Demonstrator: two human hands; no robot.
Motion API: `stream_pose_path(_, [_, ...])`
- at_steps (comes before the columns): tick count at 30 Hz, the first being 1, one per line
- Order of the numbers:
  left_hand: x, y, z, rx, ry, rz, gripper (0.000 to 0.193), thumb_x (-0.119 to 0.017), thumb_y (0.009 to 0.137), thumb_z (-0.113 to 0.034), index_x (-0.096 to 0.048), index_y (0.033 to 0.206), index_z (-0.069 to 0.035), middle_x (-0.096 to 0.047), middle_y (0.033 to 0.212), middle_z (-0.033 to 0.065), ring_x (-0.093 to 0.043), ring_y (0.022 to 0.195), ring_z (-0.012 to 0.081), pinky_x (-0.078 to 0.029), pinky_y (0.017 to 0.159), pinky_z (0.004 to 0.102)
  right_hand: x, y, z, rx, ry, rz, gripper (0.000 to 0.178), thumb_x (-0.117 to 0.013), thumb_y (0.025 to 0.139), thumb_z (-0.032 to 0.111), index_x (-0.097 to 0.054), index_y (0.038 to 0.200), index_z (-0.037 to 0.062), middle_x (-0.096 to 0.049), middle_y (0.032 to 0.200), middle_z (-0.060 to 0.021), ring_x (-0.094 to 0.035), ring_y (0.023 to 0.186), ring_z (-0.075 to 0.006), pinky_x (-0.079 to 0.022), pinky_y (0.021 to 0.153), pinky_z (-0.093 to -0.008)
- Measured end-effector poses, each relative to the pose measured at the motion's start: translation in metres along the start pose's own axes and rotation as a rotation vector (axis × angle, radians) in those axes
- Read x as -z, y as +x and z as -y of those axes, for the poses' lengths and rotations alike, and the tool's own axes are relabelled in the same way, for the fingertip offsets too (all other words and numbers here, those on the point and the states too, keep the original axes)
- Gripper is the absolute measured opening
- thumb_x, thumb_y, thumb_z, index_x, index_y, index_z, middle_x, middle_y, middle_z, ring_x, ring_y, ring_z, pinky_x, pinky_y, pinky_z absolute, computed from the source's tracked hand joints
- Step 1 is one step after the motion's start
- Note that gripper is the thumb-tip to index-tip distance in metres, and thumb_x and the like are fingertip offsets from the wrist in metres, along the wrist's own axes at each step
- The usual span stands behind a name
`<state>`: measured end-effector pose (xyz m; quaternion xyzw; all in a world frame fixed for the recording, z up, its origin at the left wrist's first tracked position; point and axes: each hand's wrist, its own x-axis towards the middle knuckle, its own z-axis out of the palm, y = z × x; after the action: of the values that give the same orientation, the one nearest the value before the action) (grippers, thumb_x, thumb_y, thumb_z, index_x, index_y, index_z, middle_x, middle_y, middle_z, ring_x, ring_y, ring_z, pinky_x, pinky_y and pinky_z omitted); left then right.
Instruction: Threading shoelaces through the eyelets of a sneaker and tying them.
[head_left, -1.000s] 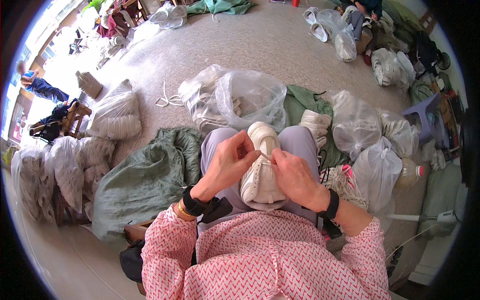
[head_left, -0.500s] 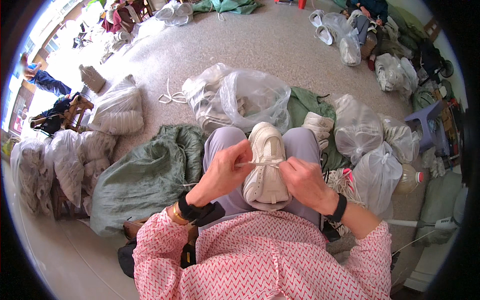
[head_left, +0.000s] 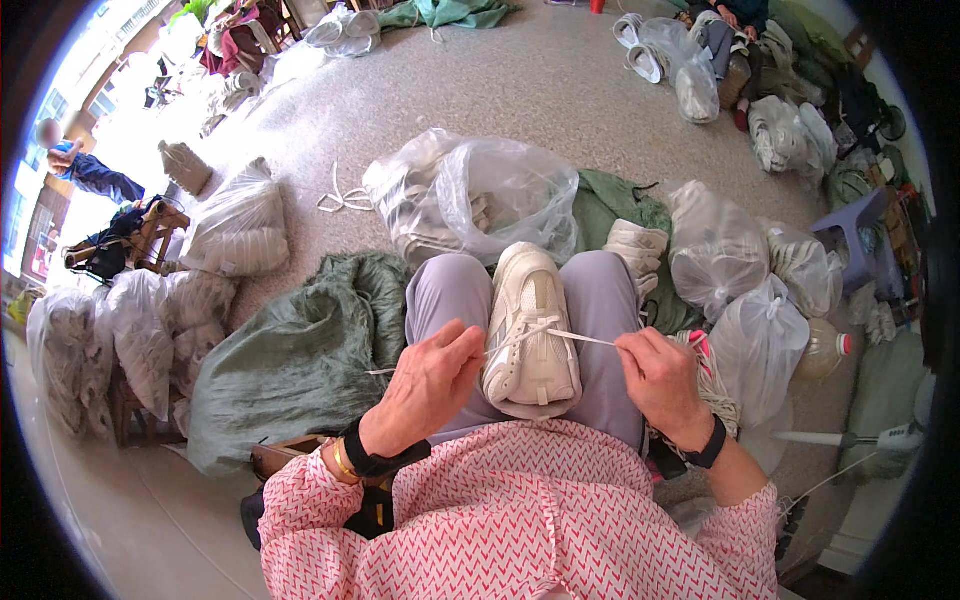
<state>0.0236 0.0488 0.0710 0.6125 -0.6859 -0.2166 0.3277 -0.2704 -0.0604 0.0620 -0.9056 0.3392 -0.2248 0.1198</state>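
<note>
A cream sneaker [head_left: 532, 350] rests between my knees, toe pointing away from me. Its white shoelace [head_left: 585, 338] crosses over the tongue and stretches out taut to both sides. My left hand [head_left: 437, 372] is closed on the lace end left of the shoe, and a loose tip sticks out beyond it. On the other side, my right hand [head_left: 660, 375] pinches the opposite end of the lace. Both hands are apart from the shoe itself. The lower eyelets on the left side show no lace through them.
Ahead of my knees lies an open clear bag of shoe pieces [head_left: 470, 195]. A green sack [head_left: 300, 360] lies to my left. Knotted plastic bags [head_left: 755, 350], a bundle of white laces [head_left: 705, 385] and a purple stool [head_left: 855, 235] are at right. Other people sit or stand farther off.
My hands have moved apart, left and right, away from the sneaker. The lace that was bunched close over the tongue is now drawn out tight between them.
</note>
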Motion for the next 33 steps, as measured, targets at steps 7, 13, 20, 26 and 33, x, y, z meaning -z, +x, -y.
stream_pose_path(7, [0.012, -0.022, 0.035, 0.131, 0.143, 0.096, 0.014, -0.069, 0.089, -0.003, -0.054, 0.090, -0.001, -0.056, 0.086, 0.0153, -0.059, 0.075, 0.0396, -0.046, 0.066, 0.0469, 0.017, -0.039, -0.040, -0.272, 0.086, -0.037, 0.008, -0.068, 0.091, 0.003, -0.069, 0.099, 0.0018, -0.071, 0.092, -0.0159, -0.070, 0.083, -0.0372, -0.054, 0.072, -0.0431])
stream_pose_path(13, [0.038, -0.036, 0.056, 0.127, 0.347, -0.087, 0.015, -0.071, 0.084, -0.002, -0.057, 0.088, -0.003, -0.055, 0.092, 0.0133, -0.057, 0.094, 0.0353, -0.046, 0.081, 0.0443, 0.032, -0.072, -0.095, -0.488, 0.046, -0.087, 0.008, -0.066, 0.092, 0.000, -0.069, 0.099, -0.0016, -0.070, 0.091, -0.0189, -0.068, 0.079, -0.0368, -0.052, 0.070, -0.0418])
stream_pose_path(20, [0.081, -0.062, 0.080, 0.295, 0.362, -0.296, 0.008, -0.063, 0.086, -0.003, -0.056, 0.087, 0.001, -0.058, 0.072, 0.0175, -0.062, 0.069, 0.0383, -0.048, 0.063, 0.0448, 0.049, -0.114, -0.166, -0.495, -0.089, -0.157, 0.010, -0.066, 0.092, -0.001, -0.069, 0.102, -0.0022, -0.069, 0.085, -0.0154, -0.065, 0.070, -0.0261, -0.049, 0.064, -0.0363])
stream_pose_path(26, [0.146, -0.086, 0.115, 0.506, 0.332, -0.476, 0.008, -0.066, 0.087, -0.004, -0.060, 0.089, -0.001, -0.057, 0.066, 0.0131, -0.057, 0.059, 0.0237, -0.045, 0.057, 0.0375, 0.066, -0.143, -0.212, -0.573, -0.114, -0.290, 0.012, -0.066, 0.095, 0.001, -0.070, 0.106, -0.0013, -0.069, 0.082, -0.0101, -0.056, 0.064, -0.0155, -0.047, 0.060, -0.0332])
stream_pose_path(33, [0.228, -0.130, 0.154, 0.626, 0.229, -0.614, 0.007, -0.068, 0.090, -0.005, -0.061, 0.089, -0.004, -0.050, 0.066, -0.0041, -0.043, 0.060, 0.0053, -0.036, 0.053, 0.0260, 0.077, -0.194, -0.311, -0.547, -0.149, -0.354, 0.010, -0.063, 0.098, 0.000, -0.070, 0.105, -0.0010, -0.069, 0.085, -0.0058, -0.060, 0.069, -0.0120, -0.049, 0.058, -0.0311])
